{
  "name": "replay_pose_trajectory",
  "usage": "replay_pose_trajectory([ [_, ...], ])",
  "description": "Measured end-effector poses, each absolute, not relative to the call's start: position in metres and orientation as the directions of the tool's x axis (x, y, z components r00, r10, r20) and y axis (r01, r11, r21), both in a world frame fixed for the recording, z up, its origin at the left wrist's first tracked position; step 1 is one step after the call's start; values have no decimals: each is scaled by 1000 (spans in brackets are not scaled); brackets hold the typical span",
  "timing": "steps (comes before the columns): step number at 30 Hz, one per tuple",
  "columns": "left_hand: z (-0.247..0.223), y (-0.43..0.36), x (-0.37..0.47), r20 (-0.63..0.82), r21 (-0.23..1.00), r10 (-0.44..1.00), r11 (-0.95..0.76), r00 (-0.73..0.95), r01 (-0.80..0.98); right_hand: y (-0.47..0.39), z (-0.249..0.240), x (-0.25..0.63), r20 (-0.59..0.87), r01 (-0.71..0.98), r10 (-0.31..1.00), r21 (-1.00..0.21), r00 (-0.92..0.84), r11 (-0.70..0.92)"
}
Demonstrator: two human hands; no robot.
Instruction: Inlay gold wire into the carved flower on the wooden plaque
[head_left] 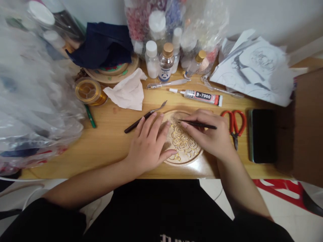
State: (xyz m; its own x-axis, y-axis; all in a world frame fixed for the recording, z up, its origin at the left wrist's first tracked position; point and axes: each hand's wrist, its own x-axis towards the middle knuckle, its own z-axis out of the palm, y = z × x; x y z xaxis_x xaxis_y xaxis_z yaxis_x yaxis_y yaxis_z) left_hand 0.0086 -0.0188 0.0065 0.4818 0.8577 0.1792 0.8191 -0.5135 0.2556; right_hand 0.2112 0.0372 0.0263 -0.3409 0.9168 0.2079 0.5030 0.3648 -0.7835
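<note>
A round wooden plaque (186, 160) lies flat near the table's front edge, bearing a flower pattern of gold wire (182, 137) with drawn lines at its upper part. My left hand (148, 144) rests on the plaque's left side, fingers spread and holding nothing. In my right hand (212, 134) is a pair of slim black tweezers (199, 124), gripped like a pen, its tip over the upper part of the plaque. Whether the tip pinches any wire is too small to tell. Beside my left fingertips lies a small palette knife (137, 124) with a dark handle.
Behind the plaque lie a glue tube (202, 96), a pen (168, 83) and a crumpled tissue (128, 90). A spool of gold wire (89, 91) stands left. Red-handled pliers (234, 126) and a phone (262, 136) lie right. Bottles (166, 64), papers (252, 67) and plastic bags (37, 101) crowd the edges.
</note>
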Motion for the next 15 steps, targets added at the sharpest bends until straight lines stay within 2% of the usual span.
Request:
replay_pose_trajectory([
  [15, 8, -19, 8, 191, 254, 863, -503, 467, 826, 37, 27, 212, 192, 515, 908, -771, -372, 374],
])
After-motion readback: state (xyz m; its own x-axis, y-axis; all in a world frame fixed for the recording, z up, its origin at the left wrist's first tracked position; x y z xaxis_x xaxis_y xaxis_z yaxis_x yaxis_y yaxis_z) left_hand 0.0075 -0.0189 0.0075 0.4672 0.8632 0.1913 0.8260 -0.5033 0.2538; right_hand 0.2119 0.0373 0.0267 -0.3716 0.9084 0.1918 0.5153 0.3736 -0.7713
